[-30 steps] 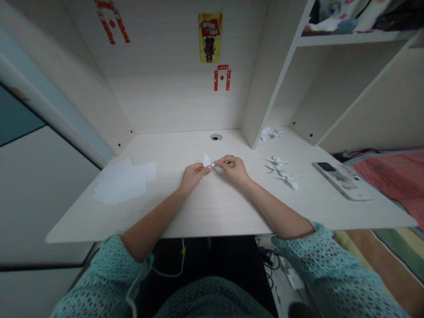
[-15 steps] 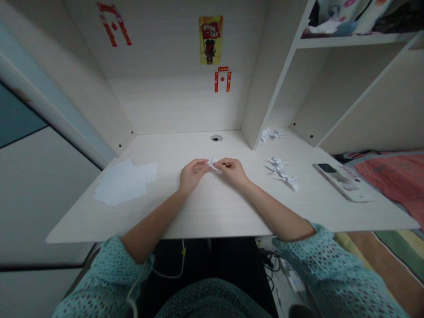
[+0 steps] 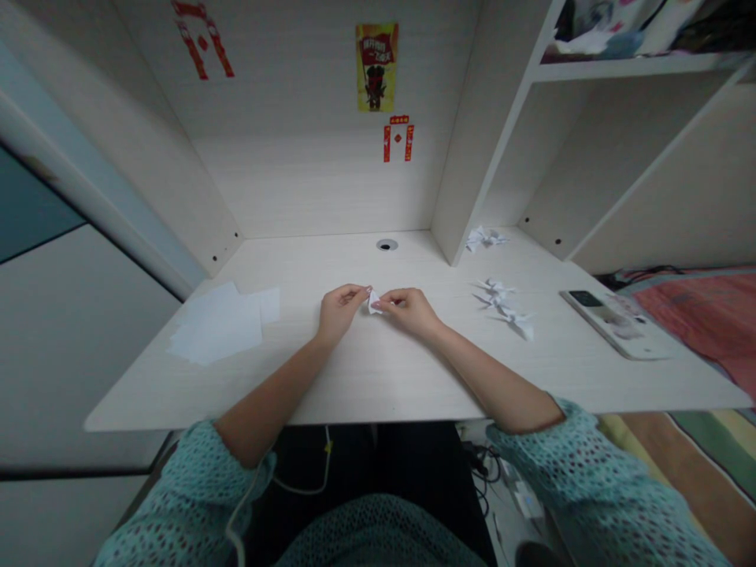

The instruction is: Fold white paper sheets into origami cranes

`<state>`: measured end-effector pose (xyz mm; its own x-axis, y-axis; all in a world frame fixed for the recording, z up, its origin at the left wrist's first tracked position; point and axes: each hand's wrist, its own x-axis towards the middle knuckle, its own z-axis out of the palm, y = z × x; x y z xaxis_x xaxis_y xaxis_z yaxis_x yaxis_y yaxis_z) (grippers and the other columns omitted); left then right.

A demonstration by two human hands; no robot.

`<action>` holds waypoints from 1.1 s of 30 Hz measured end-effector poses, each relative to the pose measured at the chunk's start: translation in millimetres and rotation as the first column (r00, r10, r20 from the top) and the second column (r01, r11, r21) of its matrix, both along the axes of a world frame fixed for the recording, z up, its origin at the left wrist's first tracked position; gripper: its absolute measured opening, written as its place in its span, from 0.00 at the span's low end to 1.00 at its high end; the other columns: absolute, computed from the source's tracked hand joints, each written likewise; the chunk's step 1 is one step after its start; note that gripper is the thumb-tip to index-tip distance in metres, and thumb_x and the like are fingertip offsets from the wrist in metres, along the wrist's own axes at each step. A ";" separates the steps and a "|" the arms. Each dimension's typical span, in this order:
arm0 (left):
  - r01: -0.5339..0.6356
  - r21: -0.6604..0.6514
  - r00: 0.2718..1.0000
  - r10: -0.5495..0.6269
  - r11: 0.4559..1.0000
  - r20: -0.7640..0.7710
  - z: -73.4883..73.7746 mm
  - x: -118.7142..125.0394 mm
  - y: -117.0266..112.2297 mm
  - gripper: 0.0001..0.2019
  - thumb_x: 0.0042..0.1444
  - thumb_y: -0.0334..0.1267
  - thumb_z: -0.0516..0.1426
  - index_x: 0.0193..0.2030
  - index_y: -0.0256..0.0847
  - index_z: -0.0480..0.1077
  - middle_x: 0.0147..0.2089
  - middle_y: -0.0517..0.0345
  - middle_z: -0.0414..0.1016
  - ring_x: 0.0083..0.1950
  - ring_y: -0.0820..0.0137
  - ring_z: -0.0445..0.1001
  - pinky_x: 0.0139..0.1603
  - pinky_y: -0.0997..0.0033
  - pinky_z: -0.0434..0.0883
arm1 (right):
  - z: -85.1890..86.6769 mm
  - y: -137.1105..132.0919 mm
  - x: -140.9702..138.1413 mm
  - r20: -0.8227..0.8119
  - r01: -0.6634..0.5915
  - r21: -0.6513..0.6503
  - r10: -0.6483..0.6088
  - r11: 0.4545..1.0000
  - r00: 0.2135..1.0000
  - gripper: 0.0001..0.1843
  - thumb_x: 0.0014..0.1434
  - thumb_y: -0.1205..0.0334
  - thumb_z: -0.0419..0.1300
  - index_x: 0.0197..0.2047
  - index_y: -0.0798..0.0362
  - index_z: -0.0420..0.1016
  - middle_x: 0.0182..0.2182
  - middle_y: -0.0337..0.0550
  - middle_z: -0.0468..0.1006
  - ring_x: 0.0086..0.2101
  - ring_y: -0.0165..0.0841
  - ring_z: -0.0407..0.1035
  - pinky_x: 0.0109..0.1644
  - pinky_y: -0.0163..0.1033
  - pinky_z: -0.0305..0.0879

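A small white folded paper piece (image 3: 374, 302) is held just above the middle of the desk, between my two hands. My left hand (image 3: 341, 309) pinches its upper tip between thumb and forefinger. From the other side, my right hand (image 3: 413, 309) grips it near its middle, fingers closed. Its exact shape is partly covered by my fingertips. Several finished-looking folded paper cranes (image 3: 502, 303) lie in a row to the right of my right hand. Flat white paper sheets (image 3: 216, 327) lie overlapping to the left of my left hand.
More folded white paper (image 3: 485, 238) sits by the upright divider (image 3: 472, 173). A phone (image 3: 614, 324) lies at the desk's right side. A round cable hole (image 3: 387, 245) is at the back of the white desk (image 3: 366, 394). A pale cable (image 3: 324, 465) hangs below the front edge.
The folded paper has tilted and shifted slightly left and down. My left fingertips have moved to its upper tip, and my right hand has come a little left with it.
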<state>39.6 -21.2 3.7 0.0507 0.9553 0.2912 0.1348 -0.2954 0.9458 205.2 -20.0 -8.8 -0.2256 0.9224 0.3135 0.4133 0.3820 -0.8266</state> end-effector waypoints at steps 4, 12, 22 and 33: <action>-0.028 0.033 1.000 0.028 0.999 0.007 -0.1 0.3 -1.5 0.13 0.48 0.47 0.59 0.31 0.38 0.74 0.32 0.57 0.77 0.36 0.69 0.74 0.40 0.71 0.68 | -3.6 0.0 -2.2 -0.059 0.002 -0.078 -0.006 0.997 0.998 0.21 0.47 0.43 0.60 0.30 0.54 0.79 0.21 0.38 0.74 0.20 0.26 0.59 0.25 0.32 0.52; -0.066 0.125 0.992 0.078 0.990 -0.099 -1.1 3.3 -6.7 0.12 0.51 0.47 0.57 0.33 0.40 0.73 0.34 0.56 0.77 0.35 0.70 0.75 0.38 0.72 0.69 | -15.6 4.7 -1.4 -0.129 -0.019 -0.176 -0.004 0.984 0.992 0.23 0.42 0.44 0.63 0.32 0.55 0.81 0.16 0.36 0.67 0.19 0.23 0.51 0.21 0.32 0.44; -0.071 0.143 0.997 0.069 0.987 0.019 -11.3 4.8 -0.8 0.09 0.56 0.43 0.54 0.35 0.40 0.66 0.32 0.57 0.74 0.35 0.72 0.75 0.39 0.72 0.69 | -5.9 5.5 -0.4 -0.300 -0.014 -0.239 -0.060 0.971 0.952 0.23 0.37 0.47 0.67 0.28 0.60 0.79 0.19 0.39 0.70 0.20 0.24 0.54 0.24 0.33 0.46; -0.099 0.045 0.991 0.094 0.994 0.095 -6.3 6.4 -3.6 0.09 0.54 0.42 0.55 0.32 0.39 0.67 0.30 0.57 0.75 0.33 0.72 0.74 0.37 0.72 0.69 | -4.8 6.9 -0.4 -0.312 0.017 -0.235 -0.092 0.972 0.946 0.22 0.39 0.46 0.66 0.27 0.60 0.79 0.18 0.40 0.72 0.19 0.24 0.53 0.24 0.34 0.44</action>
